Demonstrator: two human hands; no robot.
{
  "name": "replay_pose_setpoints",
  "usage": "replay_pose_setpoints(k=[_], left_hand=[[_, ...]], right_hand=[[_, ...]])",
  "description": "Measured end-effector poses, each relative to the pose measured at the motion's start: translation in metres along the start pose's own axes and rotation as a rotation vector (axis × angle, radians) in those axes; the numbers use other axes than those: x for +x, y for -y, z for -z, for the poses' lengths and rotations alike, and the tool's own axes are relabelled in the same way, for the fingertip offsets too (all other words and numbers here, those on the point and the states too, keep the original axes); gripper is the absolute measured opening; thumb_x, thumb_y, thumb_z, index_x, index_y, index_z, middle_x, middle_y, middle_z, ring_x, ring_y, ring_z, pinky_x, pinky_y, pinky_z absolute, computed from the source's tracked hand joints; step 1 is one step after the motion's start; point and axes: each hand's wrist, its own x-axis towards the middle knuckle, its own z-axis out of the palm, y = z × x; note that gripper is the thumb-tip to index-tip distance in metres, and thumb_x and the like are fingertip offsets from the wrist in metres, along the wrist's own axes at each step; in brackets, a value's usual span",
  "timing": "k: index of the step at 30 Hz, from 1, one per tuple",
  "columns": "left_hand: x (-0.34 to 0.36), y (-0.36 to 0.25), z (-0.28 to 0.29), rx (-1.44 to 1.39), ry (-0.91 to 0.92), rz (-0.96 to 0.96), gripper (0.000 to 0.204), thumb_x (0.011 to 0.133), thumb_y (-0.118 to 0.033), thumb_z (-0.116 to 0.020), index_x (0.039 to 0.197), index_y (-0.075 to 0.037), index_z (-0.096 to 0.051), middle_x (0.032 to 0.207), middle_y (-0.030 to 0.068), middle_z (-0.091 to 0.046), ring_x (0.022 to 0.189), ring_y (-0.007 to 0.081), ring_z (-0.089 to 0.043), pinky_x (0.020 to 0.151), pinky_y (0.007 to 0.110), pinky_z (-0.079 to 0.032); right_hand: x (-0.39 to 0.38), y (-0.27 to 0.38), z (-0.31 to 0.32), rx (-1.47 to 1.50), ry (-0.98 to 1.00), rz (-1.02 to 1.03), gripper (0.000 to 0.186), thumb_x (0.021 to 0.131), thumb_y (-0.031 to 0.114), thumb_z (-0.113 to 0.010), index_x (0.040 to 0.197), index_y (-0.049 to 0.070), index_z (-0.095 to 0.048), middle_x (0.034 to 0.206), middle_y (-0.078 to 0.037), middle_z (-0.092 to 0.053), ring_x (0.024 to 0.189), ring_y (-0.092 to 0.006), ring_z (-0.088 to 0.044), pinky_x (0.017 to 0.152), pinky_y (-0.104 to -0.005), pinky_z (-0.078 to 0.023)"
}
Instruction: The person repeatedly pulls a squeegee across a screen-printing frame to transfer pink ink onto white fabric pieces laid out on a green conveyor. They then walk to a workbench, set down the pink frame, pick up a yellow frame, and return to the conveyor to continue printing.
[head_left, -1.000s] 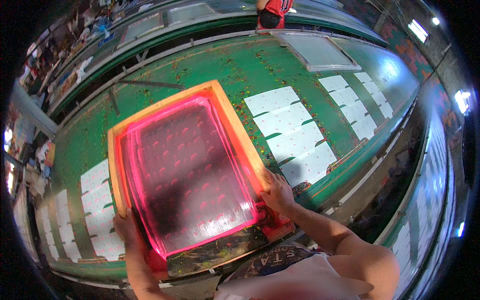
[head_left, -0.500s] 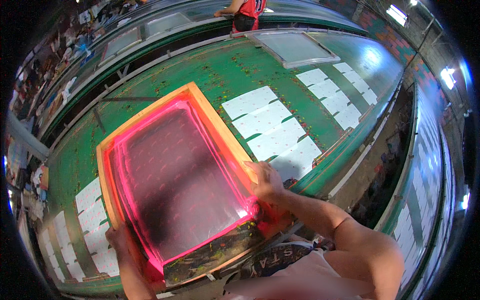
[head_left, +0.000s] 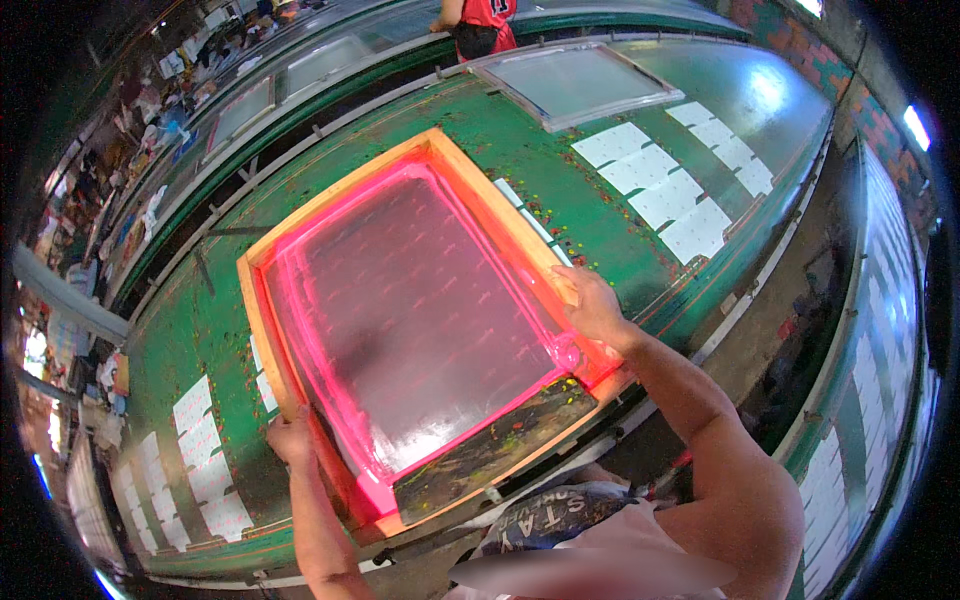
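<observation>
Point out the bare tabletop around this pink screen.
The speckled green table is bare between the white strip at the pink screen's right edge and the sheets farther right; also left of the screen, beyond the left-hand sheets. Crowded: the near edge, where left hand and right hand hold the screen.

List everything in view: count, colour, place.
Wood-framed screen: one, pink, dark mesh, centre
Long table: one, green, beneath it
Printed sheets: several rows, white, left and right
Pale screens: three, whitish, upper right and top left
Other tables: at least two, green edges, top and right
Co-worker: one, red top, beyond table
Brick wall: one, reddish, upper right
Clutter: uncounted, mixed, upper left
Left hand: one, bare, fingers on screen's left edge
Right hand: one, bare, fingers on screen's right edge
</observation>
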Motion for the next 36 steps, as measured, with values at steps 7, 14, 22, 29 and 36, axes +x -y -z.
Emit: replay_pose_setpoints(k=[7,14,22,29,36], left_hand=[[-0.078,-0.149,-0.024,-0.1,-0.068,0.092,0.033,0.082,-0.023,-0.097,0.104,0.0,-0.088,0.091,0.0173,-0.085,0.081,0.0281,-0.081,0.077,0.046,-0.06],[-0.119,-0.203,-0.056,-0.256,-0.094,0.047,0.031,0.083,-0.02,-0.097,0.1,0.003,-0.086,0.084,0.0152,-0.083,0.072,0.0244,-0.077,0.07,0.044,-0.058],[-0.135,-0.224,-0.074,-0.212,-0.063,0.071,0.027,0.083,-0.018,-0.095,0.096,0.004,-0.086,0.081,0.014,-0.083,0.069,0.0214,-0.075,0.068,0.043,-0.058],[-0.135,-0.221,-0.082,-0.242,-0.084,0.067,0.03,0.081,-0.021,-0.096,0.091,0.004,-0.084,0.078,0.0165,-0.08,0.068,0.0272,-0.075,0.068,0.046,-0.058],[-0.131,-0.21,-0.094,-0.02,-0.078,0.114,0.049,0.076,-0.037,-0.098,0.092,0.006,-0.081,0.086,0.0266,-0.078,0.08,0.0444,-0.077,0.079,0.054,-0.059]], right_hand=[[0.0,-0.092,0.062,0.037,0.014,-0.147,0.071,0.083,0.002,-0.073,0.152,0.018,-0.065,0.144,-0.022,-0.07,0.139,-0.046,-0.062,0.119,-0.0525,-0.052],[0.002,-0.148,0.093,-0.022,-0.016,-0.142,0.07,0.084,0.004,-0.074,0.153,0.018,-0.065,0.141,-0.021,-0.07,0.135,-0.0437,-0.064,0.118,-0.0518,-0.053],[0.0,-0.176,0.117,-0.012,0.001,-0.155,0.07,0.084,0.003,-0.074,0.151,0.017,-0.065,0.135,-0.018,-0.07,0.129,-0.0428,-0.066,0.112,-0.0511,-0.055],[0.001,-0.182,0.121,0.017,0.005,-0.11,0.07,0.084,0.002,-0.074,0.152,0.017,-0.065,0.131,-0.016,-0.071,0.125,-0.0418,-0.066,0.109,-0.0509,-0.056],[0.001,-0.192,0.109,-0.01,0.034,-0.131,0.071,0.084,0.001,-0.076,0.152,0.017,-0.064,0.132,-0.017,-0.07,0.127,-0.0424,-0.065,0.111,-0.0511,-0.054]])
